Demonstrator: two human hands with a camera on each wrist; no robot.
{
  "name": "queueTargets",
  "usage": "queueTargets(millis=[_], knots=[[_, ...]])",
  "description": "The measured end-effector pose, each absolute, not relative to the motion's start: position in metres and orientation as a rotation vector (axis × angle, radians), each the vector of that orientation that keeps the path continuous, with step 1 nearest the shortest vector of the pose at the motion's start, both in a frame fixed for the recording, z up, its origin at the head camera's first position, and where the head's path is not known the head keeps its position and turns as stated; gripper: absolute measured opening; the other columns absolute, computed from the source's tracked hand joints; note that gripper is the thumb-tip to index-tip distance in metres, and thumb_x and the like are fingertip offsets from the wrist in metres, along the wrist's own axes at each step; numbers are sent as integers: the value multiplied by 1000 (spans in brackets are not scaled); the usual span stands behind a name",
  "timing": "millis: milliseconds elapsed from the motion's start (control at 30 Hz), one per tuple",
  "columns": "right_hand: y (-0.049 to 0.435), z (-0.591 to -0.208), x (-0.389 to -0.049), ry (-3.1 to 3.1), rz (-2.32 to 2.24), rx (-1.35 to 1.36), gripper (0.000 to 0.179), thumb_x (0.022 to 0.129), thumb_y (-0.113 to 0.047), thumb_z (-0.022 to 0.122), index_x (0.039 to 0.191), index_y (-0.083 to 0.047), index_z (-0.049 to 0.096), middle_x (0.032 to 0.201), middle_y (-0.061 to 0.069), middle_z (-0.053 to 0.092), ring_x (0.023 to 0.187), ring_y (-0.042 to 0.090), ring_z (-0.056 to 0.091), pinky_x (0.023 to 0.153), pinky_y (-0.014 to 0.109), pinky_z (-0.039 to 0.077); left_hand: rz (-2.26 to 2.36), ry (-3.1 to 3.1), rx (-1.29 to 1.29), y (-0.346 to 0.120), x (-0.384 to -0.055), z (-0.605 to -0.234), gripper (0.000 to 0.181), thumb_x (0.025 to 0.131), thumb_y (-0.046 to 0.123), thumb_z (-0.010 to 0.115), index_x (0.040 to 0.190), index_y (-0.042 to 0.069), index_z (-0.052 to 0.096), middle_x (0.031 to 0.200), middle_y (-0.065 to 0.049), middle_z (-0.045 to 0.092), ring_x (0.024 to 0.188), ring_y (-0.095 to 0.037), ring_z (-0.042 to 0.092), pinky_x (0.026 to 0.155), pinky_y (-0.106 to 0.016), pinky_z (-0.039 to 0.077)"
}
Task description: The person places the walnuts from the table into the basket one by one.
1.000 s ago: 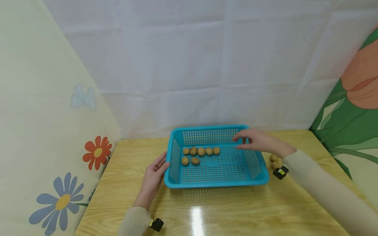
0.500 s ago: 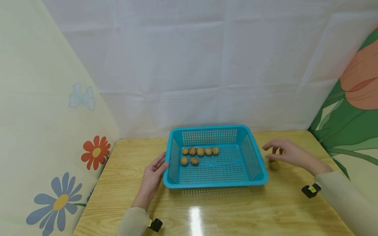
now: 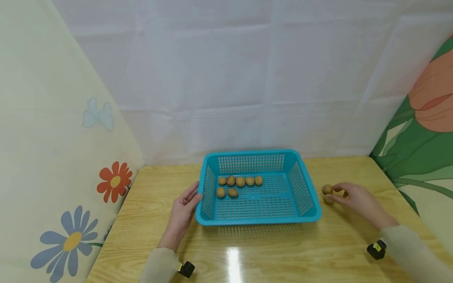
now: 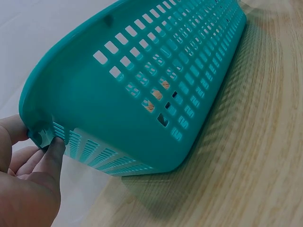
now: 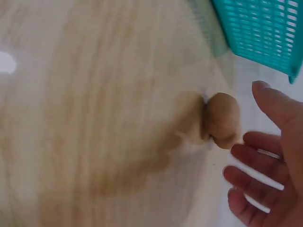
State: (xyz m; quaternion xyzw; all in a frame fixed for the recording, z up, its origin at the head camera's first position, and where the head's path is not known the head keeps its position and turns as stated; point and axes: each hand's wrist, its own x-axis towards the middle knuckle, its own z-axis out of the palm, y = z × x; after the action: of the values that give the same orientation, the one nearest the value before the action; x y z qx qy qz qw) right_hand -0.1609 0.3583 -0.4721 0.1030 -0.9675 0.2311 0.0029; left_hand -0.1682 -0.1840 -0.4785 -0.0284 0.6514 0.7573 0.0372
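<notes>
My left hand [image 3: 183,212] grips the left rim of a blue perforated plastic basket [image 3: 258,221]. In the left wrist view, thumb and fingers pinch the basket's edge [image 4: 71,61]. Inside the basket lie several walnuts [image 3: 240,181], five in a back row and two in front of them at the left. To the right of the basket, two more walnuts [image 3: 327,189] sit close together on the table. Beside these is my right hand [image 3: 359,200], thumb and fingers parted. The right wrist view has the fingers apart next to a walnut [image 5: 222,116], with a gap between.
The basket stands on a glossy wood-grain table [image 3: 276,255] near its back edge. Behind rises a white cloth [image 3: 247,78]. Flower-patterned panels stand at the left [image 3: 53,149] and right [image 3: 431,157].
My right hand has moved from over the basket, without a walnut, rightward and down to the two walnuts outside. The left hand stays on the rim and the basket's walnuts have not moved.
</notes>
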Motion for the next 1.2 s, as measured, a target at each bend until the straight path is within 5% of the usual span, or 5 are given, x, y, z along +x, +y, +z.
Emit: queueTargets(millis=[133, 333, 667, 1200], knots=[[357, -483, -159, -3073, 701, 232, 59, 99, -48, 70, 121, 6, 69, 108, 19, 73, 93, 35, 69, 74, 55, 58, 2327, 1980, -96, -184, -168, -478, 54, 106, 10, 61, 157, 4, 45, 157, -20, 48, 120, 0, 63, 100, -21, 54], [356, -495, -159, -3045, 723, 230, 40, 97, -40, 75, 109, -2, 72, 91, 3, 69, 81, 20, 63, 66, 42, 54, 2320, 1982, -100, -183, -167, -478, 53, 106, 9, 61, 157, 5, 45, 157, -20, 48, 120, -1, 63, 100, -21, 54], [360, -496, -161, -2976, 855, 318, 40, 95, -16, 78, 121, 12, 67, 103, 19, 72, 90, 33, 67, 75, 48, 57, 2326, 1966, -100, -184, -170, -479, 54, 106, 11, 61, 157, 7, 45, 157, -19, 49, 121, -2, 64, 100, -22, 54], [357, -448, -156, -2987, 890, 432, 38, 98, -20, 75, 130, -2, 70, 122, 19, 71, 97, 30, 65, 70, 31, 54, 2330, 1983, -91, -185, -171, -481, 56, 105, 13, 64, 157, 4, 45, 157, -20, 49, 119, -1, 64, 99, -21, 54]])
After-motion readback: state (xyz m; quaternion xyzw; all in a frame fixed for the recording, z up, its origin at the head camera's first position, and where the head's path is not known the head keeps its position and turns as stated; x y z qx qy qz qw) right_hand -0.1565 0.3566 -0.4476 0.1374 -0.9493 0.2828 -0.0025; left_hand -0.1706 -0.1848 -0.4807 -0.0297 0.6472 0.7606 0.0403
